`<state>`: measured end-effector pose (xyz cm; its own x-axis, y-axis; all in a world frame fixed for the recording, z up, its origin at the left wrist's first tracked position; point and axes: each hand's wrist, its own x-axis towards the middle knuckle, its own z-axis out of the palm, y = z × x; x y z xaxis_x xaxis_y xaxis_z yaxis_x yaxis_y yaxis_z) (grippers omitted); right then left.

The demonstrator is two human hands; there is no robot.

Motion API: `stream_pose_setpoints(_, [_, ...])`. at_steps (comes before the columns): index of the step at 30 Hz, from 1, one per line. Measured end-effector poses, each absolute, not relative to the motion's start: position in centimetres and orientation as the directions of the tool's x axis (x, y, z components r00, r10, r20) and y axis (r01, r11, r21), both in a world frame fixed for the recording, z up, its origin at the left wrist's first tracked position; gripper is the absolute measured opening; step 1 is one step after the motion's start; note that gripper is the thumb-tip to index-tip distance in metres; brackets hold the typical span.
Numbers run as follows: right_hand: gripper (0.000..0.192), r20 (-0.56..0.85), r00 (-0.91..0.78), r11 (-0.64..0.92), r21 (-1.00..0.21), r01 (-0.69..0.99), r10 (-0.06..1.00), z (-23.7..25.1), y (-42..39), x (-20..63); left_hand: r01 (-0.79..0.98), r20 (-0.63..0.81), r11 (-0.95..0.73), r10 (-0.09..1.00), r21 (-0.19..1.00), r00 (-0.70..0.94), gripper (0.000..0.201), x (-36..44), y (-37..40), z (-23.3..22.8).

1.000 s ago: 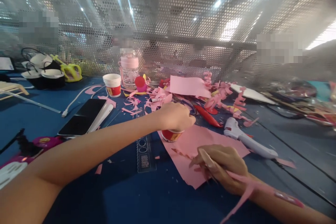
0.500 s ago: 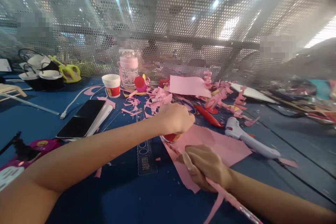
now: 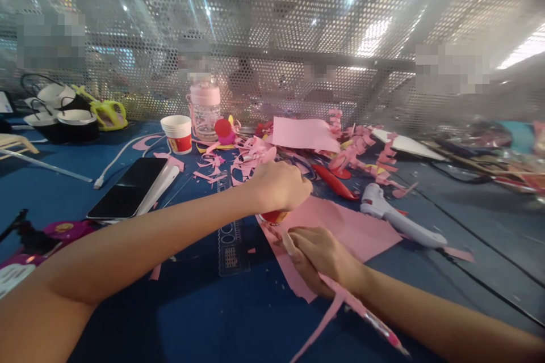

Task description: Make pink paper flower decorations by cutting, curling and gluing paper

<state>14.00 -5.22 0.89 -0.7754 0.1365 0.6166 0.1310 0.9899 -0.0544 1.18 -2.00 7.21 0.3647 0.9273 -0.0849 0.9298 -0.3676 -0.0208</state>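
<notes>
Blue and littered with paper scraps, the surface [image 3: 63, 193] is running back to a perforated metal screen [image 3: 272, 39]. Fingers of the left hand [image 3: 281, 186] are curling down over a small red paper cup [image 3: 275, 216], clenched on its top and pressing it onto a flat pink paper sheet [image 3: 361, 232]. Just below that cup, fingers of the right hand [image 3: 323, 255] are gripping a slim pink pen-like tool [image 3: 361, 312], its tip hidden by the hand, so I cannot tell whether it is touching the sheet beside the cup. A loose pink paper strip [image 3: 319, 326] is trailing from under the right wrist. Right of both hands, a white glue gun [image 3: 395, 218] is lying next to the sheet's edge. Left of the left forearm, a black smartphone [image 3: 128, 187] is resting face up. Beyond the left knuckles, a heap of curled pink paper trimmings [image 3: 255, 156] is spreading, and farther back a white and red paper cup [image 3: 179, 133] and a clear bottle with a pink lid [image 3: 204, 108] are standing.
</notes>
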Motion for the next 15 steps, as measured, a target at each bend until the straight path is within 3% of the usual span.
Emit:
stream_pose_setpoints(12, [0.033, 0.580, -0.811, 0.996, -0.080, 0.036, 0.076, 1.5, -4.0, 15.6, 0.919, -0.096, -0.389, 0.919, -0.066, 0.382, 0.037, 1.2, -2.1, 7.1])
stream_pose_setpoints(15, [0.038, 0.588, -0.804, 0.989, -0.149, 0.001, 0.089, 2.0, -3.2, 16.3, 0.919, -0.090, -0.387, 0.921, -0.073, 0.380, 0.037, 1.3, -2.1, 7.3])
